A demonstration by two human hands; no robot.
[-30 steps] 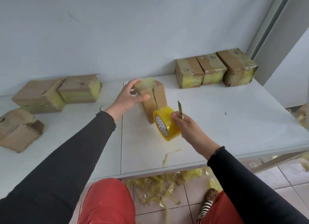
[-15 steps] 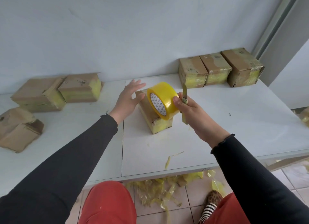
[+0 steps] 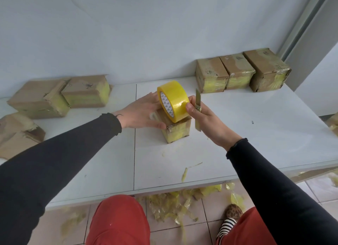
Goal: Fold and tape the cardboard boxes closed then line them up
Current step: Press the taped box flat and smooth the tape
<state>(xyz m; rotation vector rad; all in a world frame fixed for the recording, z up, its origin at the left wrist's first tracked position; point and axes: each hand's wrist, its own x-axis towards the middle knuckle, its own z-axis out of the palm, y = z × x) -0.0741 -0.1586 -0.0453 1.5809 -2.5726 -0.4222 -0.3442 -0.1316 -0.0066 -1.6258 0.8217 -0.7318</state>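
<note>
A small cardboard box (image 3: 176, 130) stands near the middle of the white surface (image 3: 256, 135), its front face already banded in yellow tape, as a person works to seal it. The left hand (image 3: 140, 113) lies flat on the box's top with fingers straight, a wide grip that steadies rather than holds. The right hand (image 3: 204, 116) carries two things at once: its thumb and fingers are curled round a roll of yellow tape (image 3: 173, 100) poised just above the box, and the same hand clamps a slim cutter (image 3: 197, 109) upright beside the roll. That double load looks like the main hazard; the cutter stands close to the left hand's fingers, and a slip while pulling tape could bring it against them, though whether a blade is exposed cannot be made out. A light box pinned only by a flat palm may also skid or tip when the tape is drawn taut, leaving the strip crooked. Three taped boxes (image 3: 241, 70) sit in a row against the wall at far right; more boxes (image 3: 60, 94) wait in a loose heap at left. Tape scraps (image 3: 173, 204) litter the tiled floor under the surface's edge.
</note>
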